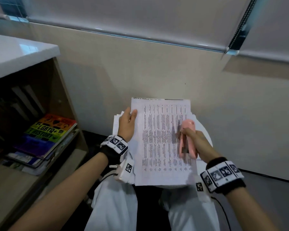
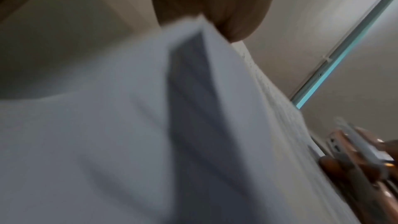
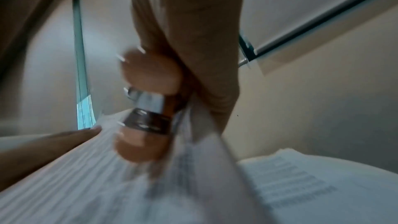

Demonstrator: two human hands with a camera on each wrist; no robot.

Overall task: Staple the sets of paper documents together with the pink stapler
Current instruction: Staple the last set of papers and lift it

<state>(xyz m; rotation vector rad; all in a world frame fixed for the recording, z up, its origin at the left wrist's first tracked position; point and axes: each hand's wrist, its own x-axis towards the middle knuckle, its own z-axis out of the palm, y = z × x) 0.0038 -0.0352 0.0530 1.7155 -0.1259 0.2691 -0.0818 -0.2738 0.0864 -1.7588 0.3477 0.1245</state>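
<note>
A set of printed paper sheets point(image 1: 160, 140) is held up over my lap. My left hand point(image 1: 128, 124) grips its left edge, thumb on top near the upper corner. My right hand point(image 1: 197, 142) holds the pink stapler point(image 1: 188, 139) over the right side of the sheets. In the right wrist view the stapler point(image 3: 148, 108) shows its metal mouth open, and the paper point(image 3: 86, 176) lies below it. The left wrist view is blurred: the paper point(image 2: 129, 125) fills it, with the stapler point(image 2: 355, 152) at the right edge. More sheets point(image 1: 117, 124) lie beneath the held set.
A wooden shelf unit point(image 1: 68, 104) with a white top stands at the left, with a stack of books point(image 1: 45, 137) inside. A beige wall point(image 1: 157, 72) and window blinds are ahead. A round white surface point(image 1: 205, 132) lies under the papers. My legs in white trousers point(image 1: 117, 205) are below.
</note>
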